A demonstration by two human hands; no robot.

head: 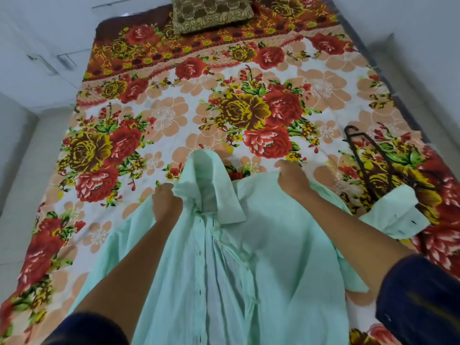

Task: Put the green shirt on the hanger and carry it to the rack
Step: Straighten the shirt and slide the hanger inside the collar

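A pale green button-up shirt [268, 245] is held up over the bed, collar pointing away from me and its placket facing up. My left hand [165, 204] grips the shirt's left shoulder beside the collar. My right hand [292, 179] grips the right shoulder edge. One cuffed sleeve [395, 215] lies out to the right on the bedsheet. A black hanger [373, 165] lies on the bed to the right of my right hand, its lower end partly under that sleeve. No rack is in view.
The bed [174, 115] carries a floral sheet in red, yellow and peach. A brown-and-gold patterned pillow [211, 13] sits at the far end. Pale floor and walls surround the bed on the left and right.
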